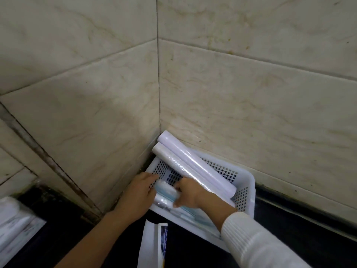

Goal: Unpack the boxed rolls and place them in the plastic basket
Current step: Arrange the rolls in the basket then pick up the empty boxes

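Presently we list one short roll (166, 196), clear-wrapped with a pale blue band, lying low at the near-left end of the plastic basket (245, 182), its long axis running from the near rim up and left toward the basket's left wall. Our right hand (190, 194) curls its fingers over the roll's right flank; our left hand (140, 192) lies flat and loosely spread against its left flank and the perforated wall. The roll thus sits between both hands, touching each, neither clearly nearer.

Item two: two long rolls (195, 167), white and wrapped, lying side by side on a diagonal, far ends propped over the basket's back corner against the tiled wall (251, 93), near ends down by our right wrist. Their axis crosses above the short roll's.

Item three: flat bluish packaging beneath the right forearm inside the basket; we cannot tell what it is.

Item four: an opened white box (149, 244) just in front of the basket on the dark bench (299, 215).

We judge the short roll nearly seated; settling it means easing it down beside the long pair.
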